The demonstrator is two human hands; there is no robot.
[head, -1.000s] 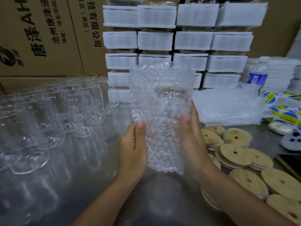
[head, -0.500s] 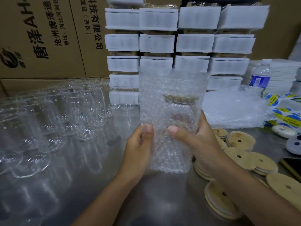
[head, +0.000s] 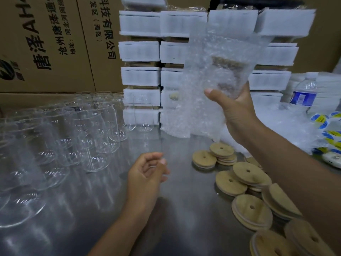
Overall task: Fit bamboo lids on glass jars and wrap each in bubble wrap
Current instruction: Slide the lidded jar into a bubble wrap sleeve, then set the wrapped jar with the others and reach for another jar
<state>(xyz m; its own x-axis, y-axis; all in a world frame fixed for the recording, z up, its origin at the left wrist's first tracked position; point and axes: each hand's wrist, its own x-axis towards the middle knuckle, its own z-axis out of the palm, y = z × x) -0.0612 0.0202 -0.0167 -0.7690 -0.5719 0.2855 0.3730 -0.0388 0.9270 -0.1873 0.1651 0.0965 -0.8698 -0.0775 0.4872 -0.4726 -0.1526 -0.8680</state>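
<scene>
One hand only now. Gripped high in right hand [head: 238, 115]: clear glass jar in bubble wrap [head: 212, 80]. Let go by left hand [head: 145, 174], loose, empty. Looks wrapped and done.

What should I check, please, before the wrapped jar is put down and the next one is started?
1. Grip: the right hand holds the bubble-wrapped jar in the air: ok.
2. Lid: the bamboo lid shows as a brown band through the bubbles; whether it is fully seated: cannot tell.
3. Closure: the wrap's top end folded shut: cannot tell.
4. The left hand is free and holds nothing: ok.
5. Supply: bare glass jars stand at the left: ok.
6. Supply: loose bamboo lids lie at the right: ok.
</scene>
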